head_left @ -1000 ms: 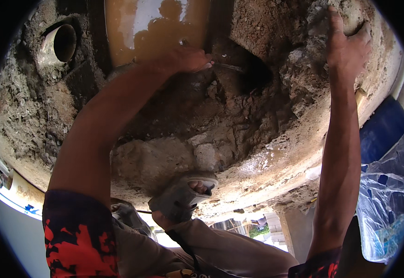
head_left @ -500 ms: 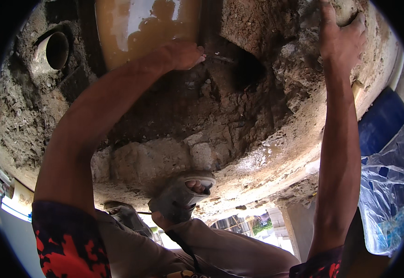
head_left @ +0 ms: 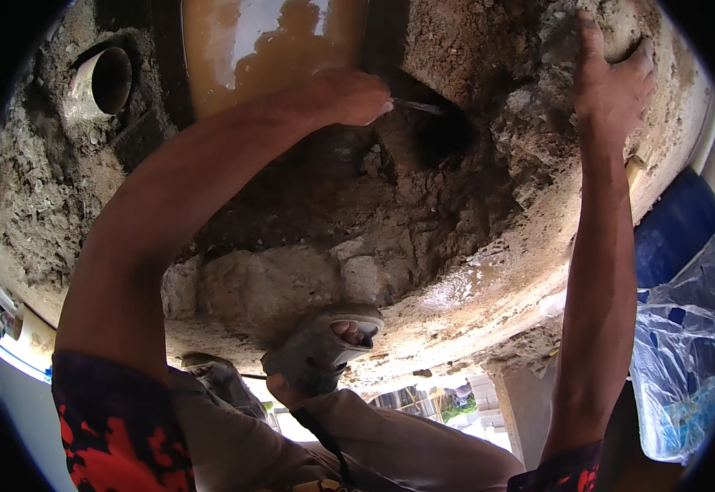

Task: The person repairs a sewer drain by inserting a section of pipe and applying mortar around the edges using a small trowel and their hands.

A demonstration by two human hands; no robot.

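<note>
My left hand (head_left: 357, 98) reaches across to the far middle of a dug-out pit, its fingers closed. Out of them, toward a dark hole (head_left: 443, 135) in the dirt, sticks a thin, greyish tool (head_left: 419, 107) like a narrow blade; its grip is hidden in my fist. Just beyond that hand lies brown, muddy water (head_left: 267, 61) with bright reflections. At the far right my right hand (head_left: 614, 90) rests on the rough edge of the pit (head_left: 537, 102), thumb and fingers spread, holding nothing I can see.
A pipe end (head_left: 105, 82) pokes out of the dirt at far left. Near me, my sandalled foot (head_left: 324, 348) stands by the broken rim (head_left: 267, 283). On the right are a blue container (head_left: 678, 217) and a clear plastic bag (head_left: 681, 353).
My left hand has moved slightly right and nearer, with the tool's tip further over the dark hole. The right hand keeps its place on the edge, while the whole view has shifted a little.
</note>
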